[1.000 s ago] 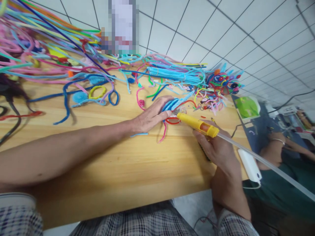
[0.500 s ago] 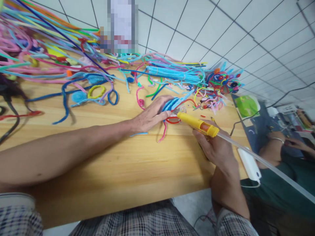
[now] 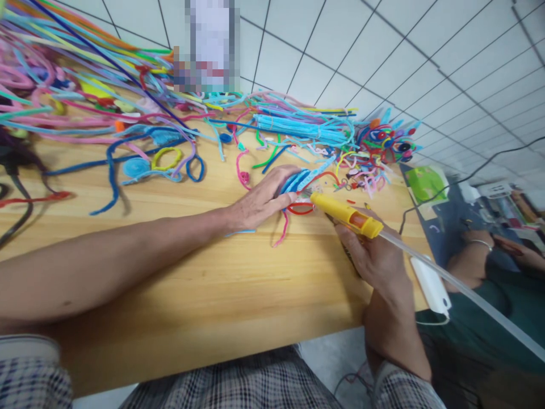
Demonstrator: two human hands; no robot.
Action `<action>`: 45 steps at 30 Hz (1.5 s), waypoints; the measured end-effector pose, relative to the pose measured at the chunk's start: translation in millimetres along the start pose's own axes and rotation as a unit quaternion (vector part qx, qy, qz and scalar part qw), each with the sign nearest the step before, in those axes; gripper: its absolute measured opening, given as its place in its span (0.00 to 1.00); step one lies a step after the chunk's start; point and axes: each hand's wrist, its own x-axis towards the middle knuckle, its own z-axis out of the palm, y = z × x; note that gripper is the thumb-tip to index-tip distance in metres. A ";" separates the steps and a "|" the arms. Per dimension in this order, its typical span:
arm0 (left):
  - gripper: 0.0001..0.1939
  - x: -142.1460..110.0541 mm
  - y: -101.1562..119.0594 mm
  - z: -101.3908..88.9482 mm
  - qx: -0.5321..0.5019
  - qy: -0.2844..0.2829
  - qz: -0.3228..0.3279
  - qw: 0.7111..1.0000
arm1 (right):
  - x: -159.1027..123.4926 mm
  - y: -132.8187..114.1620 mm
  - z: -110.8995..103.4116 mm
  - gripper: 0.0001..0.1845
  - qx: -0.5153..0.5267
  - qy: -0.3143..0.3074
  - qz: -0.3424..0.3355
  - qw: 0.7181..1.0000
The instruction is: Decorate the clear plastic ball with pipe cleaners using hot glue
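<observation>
My left hand (image 3: 266, 199) is closed around a blue pipe-cleaner piece (image 3: 296, 180), made of coiled dark and light blue strands. A pink pipe cleaner (image 3: 281, 230) hangs below it, and a red loop (image 3: 301, 209) lies against its lower side. My right hand (image 3: 374, 250) grips a yellow hot glue gun (image 3: 347, 215), whose handle is mostly hidden by the fingers. A long clear glue stick (image 3: 460, 291) sticks out of its back end. The metal nozzle points at the blue piece, close to my left thumb; whether it touches I cannot tell.
Loose pipe cleaners (image 3: 85, 85) pile up at the far left. A light blue bundle (image 3: 304, 129) and finished colourful figures (image 3: 387, 139) stand along the back. A white power bank-like box (image 3: 430, 287) lies at the right edge. Another person's arm (image 3: 474, 261) is beyond it.
The glue gun and my right hand have shifted slightly right, the nozzle drawing back a little from the blue piece. My left hand stays in place. The other person's hand moved slightly.
</observation>
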 end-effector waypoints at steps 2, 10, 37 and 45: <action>0.31 -0.1 0.3 -0.1 -0.001 0.000 -0.002 1.000 | -0.6 0.4 0.0 0.11 0.003 -0.002 -0.004 1.000; 0.31 -0.3 -0.9 0.0 0.006 -0.005 -0.004 1.000 | -1.5 1.5 3.4 0.13 0.002 0.005 -0.015 1.000; 0.33 -0.4 3.0 -1.0 -0.002 -0.007 -0.008 1.000 | -2.7 0.0 2.5 0.11 0.013 -0.004 0.007 1.000; 0.31 0.0 1.2 -0.1 0.003 -0.004 -0.007 1.000 | -1.7 -1.0 3.1 0.10 0.009 0.007 0.006 1.000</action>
